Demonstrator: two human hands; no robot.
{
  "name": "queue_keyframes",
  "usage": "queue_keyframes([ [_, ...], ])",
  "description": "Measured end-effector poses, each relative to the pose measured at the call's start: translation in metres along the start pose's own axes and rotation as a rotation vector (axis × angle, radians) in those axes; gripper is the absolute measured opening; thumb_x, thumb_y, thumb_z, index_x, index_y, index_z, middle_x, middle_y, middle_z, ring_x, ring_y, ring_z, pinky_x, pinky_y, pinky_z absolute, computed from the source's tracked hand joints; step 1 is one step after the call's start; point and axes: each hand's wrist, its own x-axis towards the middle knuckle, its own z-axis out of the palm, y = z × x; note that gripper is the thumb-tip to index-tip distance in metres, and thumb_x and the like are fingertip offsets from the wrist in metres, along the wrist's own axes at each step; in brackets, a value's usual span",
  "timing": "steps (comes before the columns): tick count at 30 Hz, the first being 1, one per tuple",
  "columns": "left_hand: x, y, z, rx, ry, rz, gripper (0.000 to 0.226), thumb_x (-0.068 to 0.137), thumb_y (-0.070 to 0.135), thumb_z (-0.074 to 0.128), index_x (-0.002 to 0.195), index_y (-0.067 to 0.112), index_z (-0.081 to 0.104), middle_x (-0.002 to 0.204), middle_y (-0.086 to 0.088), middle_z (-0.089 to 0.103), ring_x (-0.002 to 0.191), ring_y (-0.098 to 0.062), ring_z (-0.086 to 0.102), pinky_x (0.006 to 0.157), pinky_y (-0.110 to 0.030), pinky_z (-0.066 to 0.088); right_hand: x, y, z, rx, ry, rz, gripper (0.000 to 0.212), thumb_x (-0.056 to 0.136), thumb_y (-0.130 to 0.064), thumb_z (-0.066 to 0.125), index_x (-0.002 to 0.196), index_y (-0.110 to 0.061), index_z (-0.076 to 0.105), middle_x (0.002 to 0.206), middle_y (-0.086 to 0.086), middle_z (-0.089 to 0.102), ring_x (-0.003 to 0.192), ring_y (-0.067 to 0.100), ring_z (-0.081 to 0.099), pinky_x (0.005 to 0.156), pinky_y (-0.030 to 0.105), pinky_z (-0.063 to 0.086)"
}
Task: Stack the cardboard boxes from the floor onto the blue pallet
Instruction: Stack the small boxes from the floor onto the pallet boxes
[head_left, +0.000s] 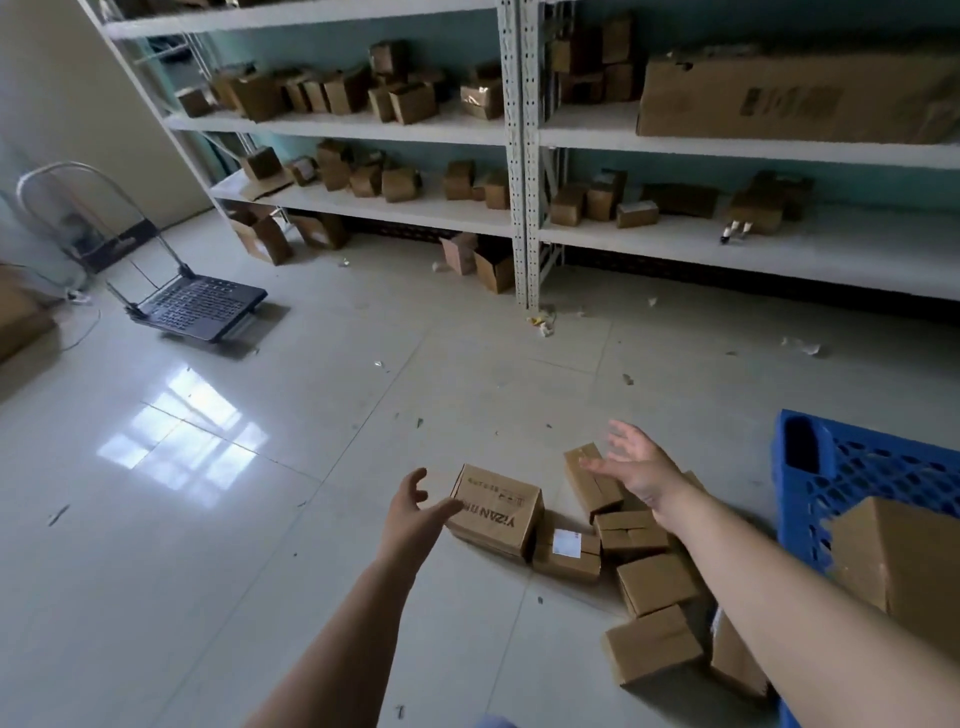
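Both hands spread, empty: left hand (410, 512) beside printed box (496, 512), right hand (641, 467) above | stiff, light-looking cardboard | grip 2 opposite sides | blue pallet (810, 499) close right

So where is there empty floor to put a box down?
The floor left of the printed box is bare up to the black cart. More bare tile lies between the floor boxes and the shelves. It is crowded between the printed box and the blue pallet.
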Motion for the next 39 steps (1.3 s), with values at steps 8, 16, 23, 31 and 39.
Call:
queue_keyframes([
  [8,0.116,0.059,-0.028,0.064,-0.123,0.039,0.068,0.079,0.012,0.067,0.139,0.015,0.036,0.134,-0.021,0.045,0.122,-0.031,0.047,0.091,-0.033,0.038,0.076,-0.085,0.043,-0.126,0.037,-0.162,0.094,0.068,-0.017,0.078,0.144,-0.019,0.024,0.153,0.009,0.027,0.139,0.022,0.026,0.106,0.037,0.027],
  [16,0.209,0.085,-0.044,0.149,-0.233,0.093,0.066,0.078,0.011,0.068,0.138,0.015,0.039,0.133,-0.02,0.046,0.118,-0.033,0.049,0.094,-0.036,0.04,0.133,-0.071,0.058,-0.253,0.143,0.056,0.1,0.066,-0.016,0.081,0.146,-0.021,0.021,0.154,0.006,0.025,0.14,0.024,0.024,0.107,0.037,0.027],
  [23,0.224,0.066,-0.049,0.185,-0.227,0.027,0.064,0.078,0.011,0.068,0.136,0.016,0.04,0.132,-0.021,0.046,0.121,-0.032,0.048,0.093,-0.035,0.04,0.145,-0.063,0.051,-0.511,0.083,0.117,0.104,0.066,-0.022,0.081,0.147,-0.025,0.016,0.155,0.005,0.023,0.14,0.028,0.025,0.109,0.043,0.026],
  [31,0.221,0.041,-0.019,0.169,-0.152,0.013,0.064,0.079,0.012,0.067,0.137,0.016,0.04,0.134,-0.02,0.045,0.12,-0.031,0.049,0.089,-0.031,0.037,0.148,-0.023,0.025,-0.556,0.06,0.115,0.104,0.065,-0.024,0.081,0.147,-0.024,0.017,0.154,0.005,0.023,0.138,0.028,0.028,0.108,0.041,0.028],
  [39,0.295,-0.047,0.037,0.219,-0.071,-0.088,0.064,0.077,0.012,0.068,0.136,0.015,0.041,0.134,-0.021,0.045,0.12,-0.034,0.05,0.099,-0.04,0.042,0.24,0.098,0.027,-0.48,-0.077,0.216,0.109,0.062,-0.022,0.084,0.147,-0.023,0.016,0.154,0.007,0.023,0.139,0.025,0.026,0.109,0.038,0.025],
])
